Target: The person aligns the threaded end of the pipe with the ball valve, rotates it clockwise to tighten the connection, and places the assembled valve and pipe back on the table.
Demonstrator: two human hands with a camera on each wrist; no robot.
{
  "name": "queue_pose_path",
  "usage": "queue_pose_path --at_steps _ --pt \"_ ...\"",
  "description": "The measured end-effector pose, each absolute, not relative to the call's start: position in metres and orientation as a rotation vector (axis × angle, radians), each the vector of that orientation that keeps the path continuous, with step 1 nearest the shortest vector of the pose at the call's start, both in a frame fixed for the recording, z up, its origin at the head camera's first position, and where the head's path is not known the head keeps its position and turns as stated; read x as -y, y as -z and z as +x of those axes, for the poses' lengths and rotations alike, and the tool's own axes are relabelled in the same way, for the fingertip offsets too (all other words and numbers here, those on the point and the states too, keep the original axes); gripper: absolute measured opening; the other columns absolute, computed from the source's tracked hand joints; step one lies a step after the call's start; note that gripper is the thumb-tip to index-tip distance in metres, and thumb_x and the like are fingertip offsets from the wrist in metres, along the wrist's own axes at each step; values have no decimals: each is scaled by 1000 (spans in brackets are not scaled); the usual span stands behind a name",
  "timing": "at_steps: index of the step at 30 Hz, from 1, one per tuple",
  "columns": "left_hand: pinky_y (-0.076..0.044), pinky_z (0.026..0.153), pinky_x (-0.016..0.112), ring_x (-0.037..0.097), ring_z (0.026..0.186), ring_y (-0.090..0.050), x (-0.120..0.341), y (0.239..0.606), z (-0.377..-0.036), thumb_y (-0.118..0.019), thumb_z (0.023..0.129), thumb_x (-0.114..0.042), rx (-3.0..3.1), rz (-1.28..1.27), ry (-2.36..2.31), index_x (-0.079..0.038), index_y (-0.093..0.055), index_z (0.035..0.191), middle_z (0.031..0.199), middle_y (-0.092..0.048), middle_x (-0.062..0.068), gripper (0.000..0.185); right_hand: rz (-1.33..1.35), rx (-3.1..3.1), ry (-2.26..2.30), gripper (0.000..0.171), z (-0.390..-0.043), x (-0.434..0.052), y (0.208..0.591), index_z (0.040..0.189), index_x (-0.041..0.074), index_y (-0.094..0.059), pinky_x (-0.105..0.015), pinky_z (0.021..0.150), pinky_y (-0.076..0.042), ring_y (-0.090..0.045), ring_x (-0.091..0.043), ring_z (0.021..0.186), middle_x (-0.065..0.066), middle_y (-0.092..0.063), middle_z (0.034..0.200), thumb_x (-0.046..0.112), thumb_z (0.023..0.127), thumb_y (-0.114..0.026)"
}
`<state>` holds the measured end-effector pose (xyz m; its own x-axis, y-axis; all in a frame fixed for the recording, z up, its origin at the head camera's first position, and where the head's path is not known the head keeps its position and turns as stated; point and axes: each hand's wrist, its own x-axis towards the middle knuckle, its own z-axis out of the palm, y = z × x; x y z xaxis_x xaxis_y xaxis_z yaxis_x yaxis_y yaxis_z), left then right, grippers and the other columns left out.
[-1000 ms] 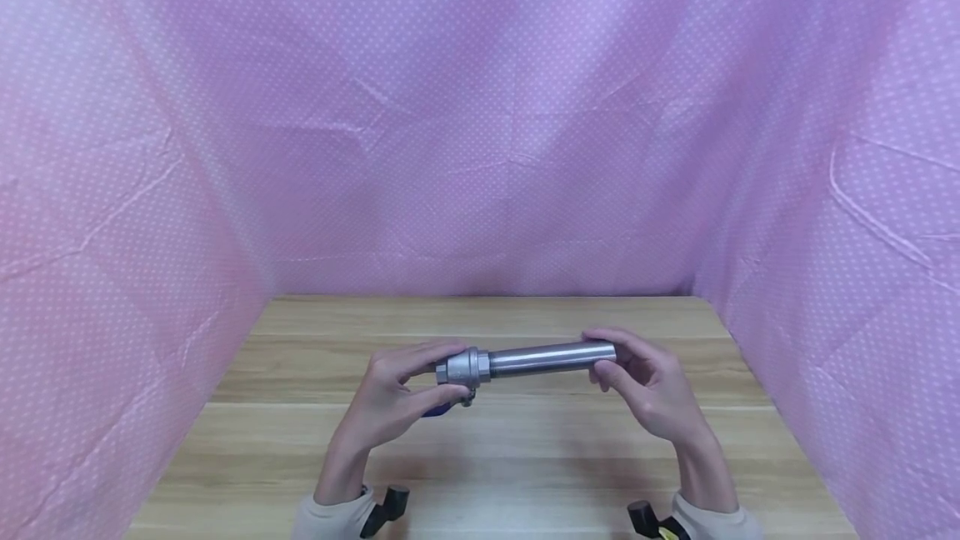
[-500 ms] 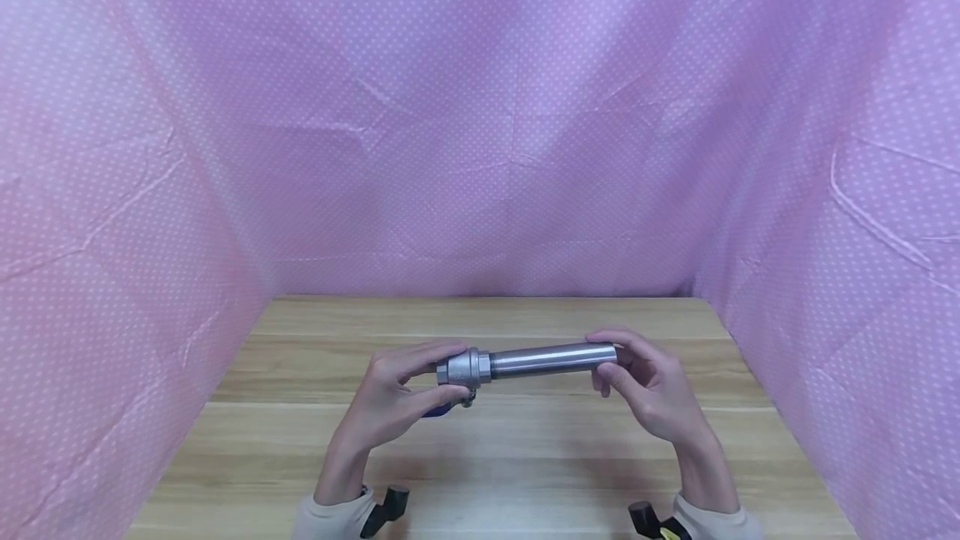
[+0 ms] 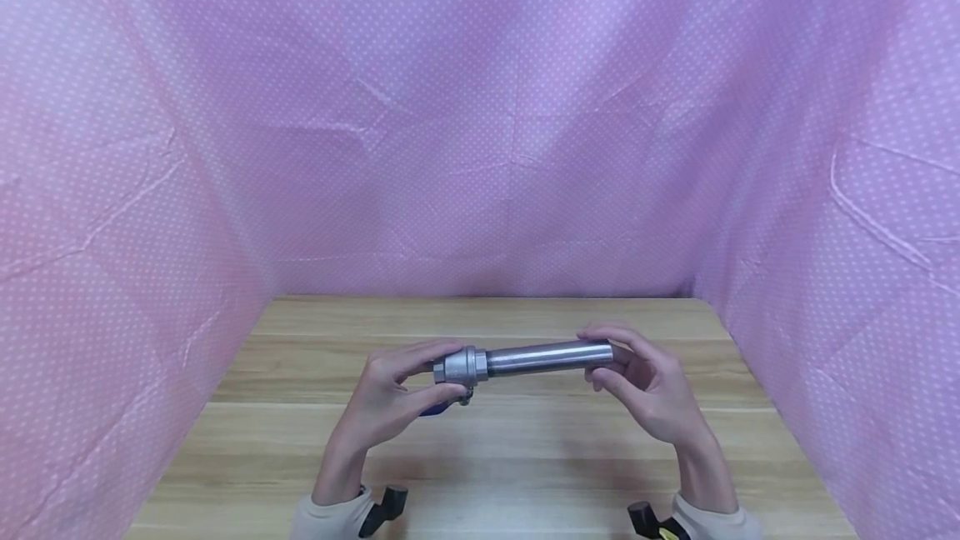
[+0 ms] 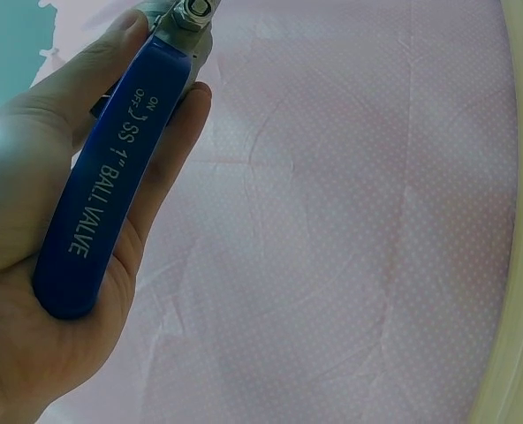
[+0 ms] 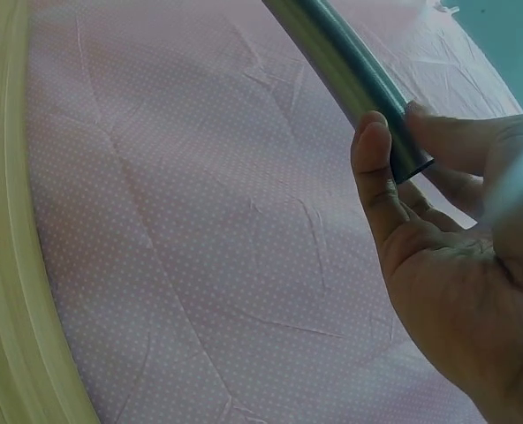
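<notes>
My left hand [image 3: 382,398] grips a steel ball valve [image 3: 461,366] between thumb and fingers. The valve's blue lever handle [image 4: 107,177] lies along the palm in the left wrist view, lettered with its size and ON/OFF marks. Out of the valve's right side runs a straight steel pipe [image 3: 551,357], with some thread showing at the joint. At the pipe's far end my right hand [image 3: 656,394] holds it between thumb and fingers; in the right wrist view the pipe's end edge shows by the fingertips. Valve and pipe are held above the table, the right end slightly higher.
A wood-grain table [image 3: 495,473] lies under both hands. Pink dotted cloth [image 3: 480,148] hangs behind it and along both sides. Each sleeve cuff has a black wrist mount [image 3: 386,510] beside it.
Valve and pipe have shifted very slightly to the left. My right thumb and fingers have changed their place a little around the pipe's end. The left hand keeps its grip.
</notes>
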<state>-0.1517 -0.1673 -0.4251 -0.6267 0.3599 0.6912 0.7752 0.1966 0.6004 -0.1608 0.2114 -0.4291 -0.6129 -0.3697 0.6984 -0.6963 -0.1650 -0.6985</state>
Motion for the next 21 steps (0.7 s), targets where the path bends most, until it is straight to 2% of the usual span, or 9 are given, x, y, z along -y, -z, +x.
queue_pose_path --at_steps 4,10,15,21 --pt "-70 100 22 18 114 -84 167 425 -151 -98 82 4 2069 -1061 1410 -4 -81 133 127 -85 19 54 1242 1802 -1875 54 -160 -210 430 138 -24 -57 -28 75 -69 -76 -18 96 -21 -66 141 -41 88 -57" --pt "-71 98 22 18 113 -84 168 424 -151 -98 82 3 2082 -1059 1413 -5 -81 133 128 -85 18 54 1225 1794 -1852 51 -160 -209 429 136 -23 -59 -30 68 -68 -75 -18 88 -21 -68 132 -41 88 -56" --pt "-71 97 22 18 113 -84 168 424 -151 -98 82 3 2084 -1062 1409 -5 -81 133 128 -85 18 54 1173 1842 -1796 48 -160 -211 429 134 -21 -62 -26 69 -68 -75 -15 83 -10 -73 118 -38 89 -59" --pt "-71 98 23 19 114 -84 168 424 -151 -98 81 5 2067 -1079 1411 -4 -81 133 128 -85 20 55 1049 1961 -1730 44 -158 -214 431 131 -17 -67 -20 76 -68 -77 -5 88 2 -79 105 -34 91 -62"
